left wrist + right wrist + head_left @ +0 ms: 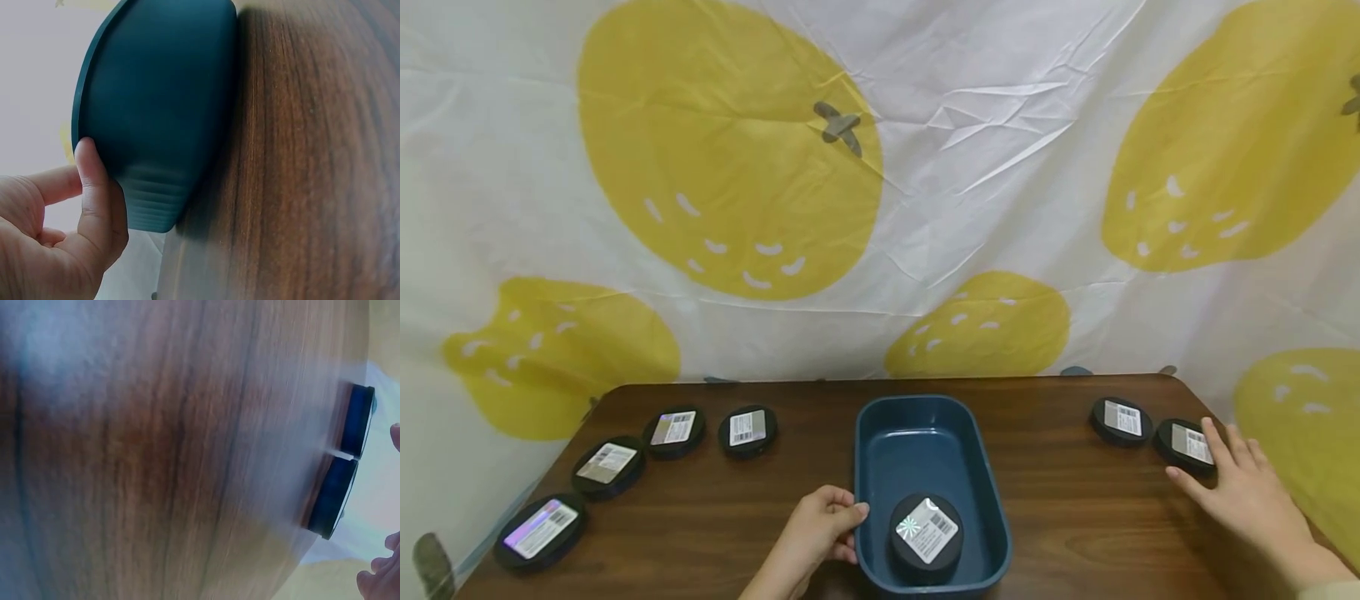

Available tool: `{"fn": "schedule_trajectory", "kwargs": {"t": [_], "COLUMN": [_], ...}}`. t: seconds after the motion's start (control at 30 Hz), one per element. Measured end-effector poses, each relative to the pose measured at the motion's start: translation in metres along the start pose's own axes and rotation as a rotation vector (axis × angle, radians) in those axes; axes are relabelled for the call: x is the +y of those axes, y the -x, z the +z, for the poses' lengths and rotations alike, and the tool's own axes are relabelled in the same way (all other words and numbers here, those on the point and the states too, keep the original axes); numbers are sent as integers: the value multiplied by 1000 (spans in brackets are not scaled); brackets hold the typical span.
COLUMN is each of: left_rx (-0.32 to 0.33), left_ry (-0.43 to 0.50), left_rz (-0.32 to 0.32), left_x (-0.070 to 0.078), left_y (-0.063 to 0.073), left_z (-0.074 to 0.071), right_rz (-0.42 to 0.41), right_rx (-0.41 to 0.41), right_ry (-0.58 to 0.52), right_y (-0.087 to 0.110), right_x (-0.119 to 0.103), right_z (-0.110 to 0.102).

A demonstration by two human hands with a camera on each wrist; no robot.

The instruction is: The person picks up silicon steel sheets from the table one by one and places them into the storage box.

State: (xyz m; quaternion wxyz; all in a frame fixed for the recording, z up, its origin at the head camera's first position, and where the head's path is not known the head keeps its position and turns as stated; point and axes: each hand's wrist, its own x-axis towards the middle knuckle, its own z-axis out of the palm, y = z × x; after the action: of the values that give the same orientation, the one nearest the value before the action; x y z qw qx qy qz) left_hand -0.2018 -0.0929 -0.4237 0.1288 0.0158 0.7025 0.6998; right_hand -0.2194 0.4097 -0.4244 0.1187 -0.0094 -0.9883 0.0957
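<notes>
A dark blue rectangular tray [992, 500] stands at the front middle of the table, with one black round tin [917, 568] bearing a silver label lying in its near end. My left hand [822, 533] pinches the tray's left rim between thumb and fingers; the left wrist view shows those fingers [94, 187] against the outer wall of the tray [162, 94]. Over at the right, my right hand [1251, 492] reaches with spread fingers to a black round tin [1182, 444], fingertips at its right edge. Another such tin [1120, 421] lies just left of it.
On the left of the brown wooden table [1060, 500] lie several more labelled black tins, among them one at the front [540, 533] and one nearer the tray [747, 431]. A white cloth [985, 167] with yellow fruit prints hangs behind the table.
</notes>
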Motion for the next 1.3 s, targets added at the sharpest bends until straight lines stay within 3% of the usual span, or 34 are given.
{"fn": "schedule_trajectory", "kwargs": {"t": [0.57,0.87,1.1,1.3], "left_rx": [-17,-35,-36,-34], "left_ry": [-11,-10,-3,-1], "left_rz": [-3,4,-3,-7], "left_x": [1,3,5,6], "left_y": [-2,-1,0,0], "left_z": [-2,-2,-3,-3], "right_rz": [37,48,74,111], "right_rx": [4,-57,-57,-89], "right_ry": [-69,-105,-137,-216], "right_y": [-15,-26,-33,-38], "right_x": [15,21,26,27], "right_z": [9,13,17,16]}}
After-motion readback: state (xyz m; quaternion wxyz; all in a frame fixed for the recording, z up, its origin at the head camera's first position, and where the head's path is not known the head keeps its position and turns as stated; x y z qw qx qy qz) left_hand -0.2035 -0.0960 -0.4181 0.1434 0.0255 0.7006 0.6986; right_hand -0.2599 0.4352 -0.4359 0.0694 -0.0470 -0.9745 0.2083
